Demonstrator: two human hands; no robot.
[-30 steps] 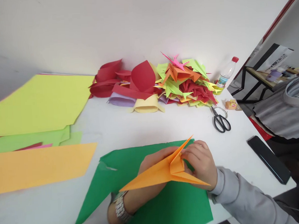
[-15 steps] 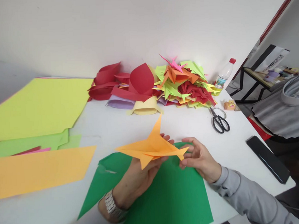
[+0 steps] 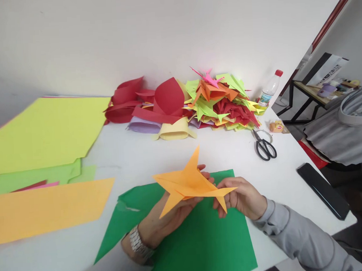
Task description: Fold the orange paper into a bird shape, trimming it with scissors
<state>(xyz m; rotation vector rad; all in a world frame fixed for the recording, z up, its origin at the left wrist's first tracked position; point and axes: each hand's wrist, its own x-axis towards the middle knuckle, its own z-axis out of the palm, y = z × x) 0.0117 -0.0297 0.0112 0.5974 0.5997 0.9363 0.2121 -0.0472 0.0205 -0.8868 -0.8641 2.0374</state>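
Note:
An orange folded paper figure (image 3: 188,181) with several pointed flaps is held above a green sheet (image 3: 201,239) on the white table. My left hand (image 3: 165,217), with a metal watch on the wrist, supports it from below, fingers closed round its underside. My right hand (image 3: 243,197), in a grey sleeve, pinches the figure's right-hand point. The green sheet lies flat under both hands, with a small tear near its left corner.
A heap of folded paper figures (image 3: 221,99) and red curled paper (image 3: 155,100) lies along the wall. Black scissors (image 3: 263,145), a plastic bottle (image 3: 268,91), a small wrapped snack (image 3: 277,126) and a black phone (image 3: 320,189) are at right. Yellow-green sheets (image 3: 44,128) and an orange sheet (image 3: 48,207) lie at left.
The orange figure was turned over and lifted off the green sheet. My right hand let go briefly, then took hold of its right point again.

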